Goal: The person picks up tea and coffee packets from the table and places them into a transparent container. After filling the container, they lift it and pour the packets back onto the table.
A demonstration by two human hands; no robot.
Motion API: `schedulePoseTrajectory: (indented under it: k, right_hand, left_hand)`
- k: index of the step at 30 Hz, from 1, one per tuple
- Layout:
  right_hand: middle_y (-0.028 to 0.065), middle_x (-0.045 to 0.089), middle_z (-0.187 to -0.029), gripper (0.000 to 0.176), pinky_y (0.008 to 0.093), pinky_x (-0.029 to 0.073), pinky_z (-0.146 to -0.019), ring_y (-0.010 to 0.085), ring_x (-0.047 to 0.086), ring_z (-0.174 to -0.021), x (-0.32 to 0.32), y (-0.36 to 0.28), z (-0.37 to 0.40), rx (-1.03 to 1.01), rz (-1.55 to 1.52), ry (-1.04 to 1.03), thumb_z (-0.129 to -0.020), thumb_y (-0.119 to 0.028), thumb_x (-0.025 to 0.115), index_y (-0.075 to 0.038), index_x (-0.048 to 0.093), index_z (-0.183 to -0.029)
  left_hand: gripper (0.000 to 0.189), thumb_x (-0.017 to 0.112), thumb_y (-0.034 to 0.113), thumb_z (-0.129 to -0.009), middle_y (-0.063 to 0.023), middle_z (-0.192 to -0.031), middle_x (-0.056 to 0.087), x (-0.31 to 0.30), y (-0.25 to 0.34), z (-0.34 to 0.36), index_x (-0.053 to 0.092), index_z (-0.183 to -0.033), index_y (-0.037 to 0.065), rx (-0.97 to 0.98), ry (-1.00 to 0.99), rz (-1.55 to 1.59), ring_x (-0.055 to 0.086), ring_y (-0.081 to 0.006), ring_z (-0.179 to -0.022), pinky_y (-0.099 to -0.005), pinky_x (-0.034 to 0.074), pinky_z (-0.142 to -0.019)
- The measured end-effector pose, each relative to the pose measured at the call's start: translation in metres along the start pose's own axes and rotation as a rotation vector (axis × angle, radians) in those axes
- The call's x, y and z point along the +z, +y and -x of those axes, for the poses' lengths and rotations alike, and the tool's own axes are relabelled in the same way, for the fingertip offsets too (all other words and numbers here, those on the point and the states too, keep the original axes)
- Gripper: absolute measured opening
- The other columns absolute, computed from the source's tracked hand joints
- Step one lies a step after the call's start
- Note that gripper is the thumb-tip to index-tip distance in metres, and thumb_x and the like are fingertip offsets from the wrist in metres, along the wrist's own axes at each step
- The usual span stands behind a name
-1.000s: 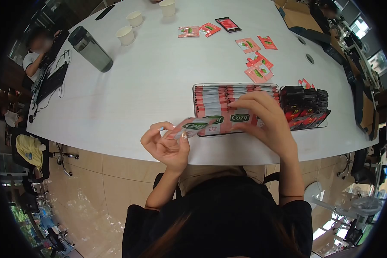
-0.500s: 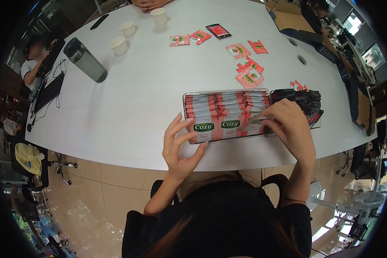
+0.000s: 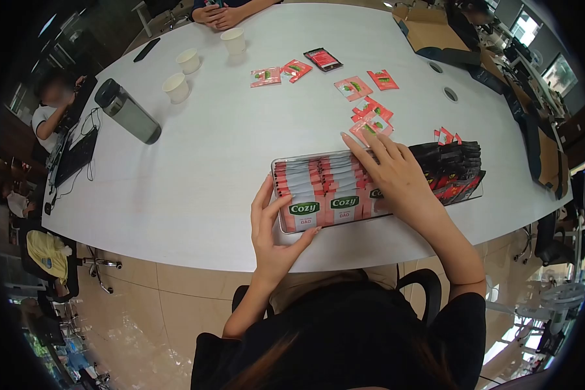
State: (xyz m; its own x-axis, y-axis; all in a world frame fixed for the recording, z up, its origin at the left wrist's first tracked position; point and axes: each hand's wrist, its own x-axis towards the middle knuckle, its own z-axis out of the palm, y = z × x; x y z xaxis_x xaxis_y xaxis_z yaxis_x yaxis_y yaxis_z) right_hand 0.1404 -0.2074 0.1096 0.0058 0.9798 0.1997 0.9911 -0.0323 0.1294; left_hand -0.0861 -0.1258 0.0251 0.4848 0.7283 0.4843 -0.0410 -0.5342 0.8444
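Note:
A clear tray [image 3: 274,170] near the table's front edge holds rows of pink and white Cozy sachets [image 3: 303,209]. My left hand [image 3: 270,227] grips the tray's left end, with the thumb at the front edge and the fingers along the side. Across the tray's right part lies my right hand [image 3: 400,179], its fingers spread over the sachets and reaching the back rim; what is under the palm is hidden. Black sachets [image 3: 455,170] stand in rows just right of my right hand. Loose pink sachets [image 3: 371,123] lie right behind its fingertips.
More loose sachets [image 3: 352,88], a black and red packet [image 3: 323,59], paper cups [image 3: 176,87] and a grey bottle [image 3: 129,112] are on the white table [image 3: 208,169]. Open cardboard boxes [image 3: 435,36] stand at the back right. A person's hands [image 3: 222,16] rest at the far edge.
My right hand has left the sachet at the front and moved back and left over the tray, its fingers spreading. The tray is slightly more tilted, and my left hand is closer around its end.

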Motion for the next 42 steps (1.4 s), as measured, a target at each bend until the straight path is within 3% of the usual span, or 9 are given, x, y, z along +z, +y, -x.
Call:
schedulePoseTrajectory:
  k: [4, 7, 13, 16, 25, 30, 36, 39, 42]
  right_hand:
    - [0.0174, 0.045, -0.137, 0.106, 0.0420, 0.039, -0.102, 0.0328, 0.047, -0.124, -0.010, 0.002, 0.002, -0.004, -0.025, -0.079, -0.057, -0.001, 0.080, -0.015, 0.030, -0.149]
    - [0.0133, 0.043, -0.141, 0.105, 0.0431, 0.037, -0.105, 0.0326, 0.046, -0.126, -0.029, 0.002, 0.011, 0.056, -0.240, -0.026, -0.058, -0.007, 0.082, -0.015, 0.031, -0.149]
    - [0.0074, 0.062, -0.121, 0.048, 0.0446, 0.039, -0.101, 0.0292, 0.053, -0.119, -0.008, -0.018, 0.060, 0.136, -0.422, 0.400, -0.071, -0.013, 0.079, -0.010, 0.065, -0.117]
    - [0.0056, 0.062, -0.123, 0.045, 0.0445, 0.038, -0.101, 0.0269, 0.053, -0.120, 0.023, -0.042, 0.081, 0.184, -0.446, 0.485, -0.073, -0.018, 0.079, -0.013, 0.066, -0.116]
    - [0.0034, 0.060, -0.128, 0.043, 0.0441, 0.025, -0.111, 0.0231, 0.051, -0.123, 0.052, -0.061, 0.079, 0.212, -0.419, 0.443, -0.079, -0.024, 0.076, -0.016, 0.065, -0.119]
    - [0.0007, 0.064, -0.119, 0.040, 0.0435, 0.018, -0.113, 0.0218, 0.053, -0.119, 0.054, -0.057, 0.077, 0.175, -0.440, 0.432, -0.076, -0.020, 0.075, -0.014, 0.065, -0.114]
    - [0.0013, 0.064, -0.119, 0.040, 0.0442, 0.028, -0.108, 0.0212, 0.056, -0.115, 0.053, -0.044, 0.087, 0.136, -0.577, 0.479, -0.076, -0.021, 0.076, -0.016, 0.065, -0.114]
    - [0.0056, 0.066, -0.116, 0.034, 0.0470, 0.032, -0.105, 0.0255, 0.057, -0.113, 0.031, 0.002, 0.100, 0.125, -0.461, 0.653, -0.074, -0.007, 0.070, -0.015, 0.064, -0.107]
    - [0.0117, 0.067, -0.110, 0.031, 0.0497, 0.037, -0.102, 0.0320, 0.060, -0.107, -0.018, 0.075, 0.096, 0.267, -0.197, 0.777, -0.075, 0.004, 0.063, -0.003, 0.064, -0.105]
  left_hand:
    - [0.065, 0.085, 0.008, -0.067, -0.0234, -0.148, 0.030, 0.003, 0.000, -0.001, 0.053, -0.123, 0.004, -0.064, 0.010, 0.090, 0.037, -0.0383, -0.136, -0.0463, 0.042, -0.106]
    - [0.065, 0.085, 0.007, -0.067, -0.0234, -0.148, 0.029, 0.002, 0.000, -0.002, 0.053, -0.123, 0.003, -0.067, -0.001, 0.107, 0.036, -0.0384, -0.137, -0.0472, 0.040, -0.108]
    - [0.065, 0.086, 0.008, -0.066, -0.0232, -0.148, 0.028, 0.003, -0.003, -0.006, 0.054, -0.123, 0.004, -0.092, -0.025, 0.144, 0.035, -0.0381, -0.137, -0.0479, 0.040, -0.108]
    - [0.065, 0.086, 0.010, -0.067, -0.0228, -0.148, 0.028, 0.004, -0.004, -0.008, 0.054, -0.123, 0.005, -0.075, -0.043, 0.110, 0.034, -0.0376, -0.138, -0.0477, 0.041, -0.108]
    - [0.067, 0.085, 0.006, -0.066, -0.0223, -0.149, 0.025, 0.020, 0.003, -0.013, 0.052, -0.125, 0.004, -0.076, -0.127, 0.078, 0.032, -0.0350, -0.139, -0.0466, 0.039, -0.109]
    - [0.068, 0.087, 0.015, -0.067, -0.0232, -0.148, 0.030, 0.030, 0.003, -0.015, 0.054, -0.126, 0.006, -0.042, -0.082, 0.078, 0.037, -0.0363, -0.136, -0.0449, 0.044, -0.105]
    - [0.073, 0.088, 0.018, -0.066, -0.0228, -0.149, 0.030, 0.028, 0.002, -0.015, 0.052, -0.128, 0.005, -0.116, -0.049, 0.203, 0.036, -0.0354, -0.137, -0.0456, 0.042, -0.106]
    - [0.075, 0.086, 0.023, -0.069, -0.0233, -0.150, 0.029, 0.026, -0.001, -0.015, 0.050, -0.132, 0.004, -0.057, -0.068, 0.094, 0.036, -0.0368, -0.138, -0.0461, 0.040, -0.107]
    - [0.074, 0.080, 0.033, -0.076, -0.0246, -0.150, 0.029, 0.024, -0.004, -0.013, 0.047, -0.134, 0.003, -0.031, -0.096, 0.002, 0.035, -0.0384, -0.137, -0.0463, 0.036, -0.109]
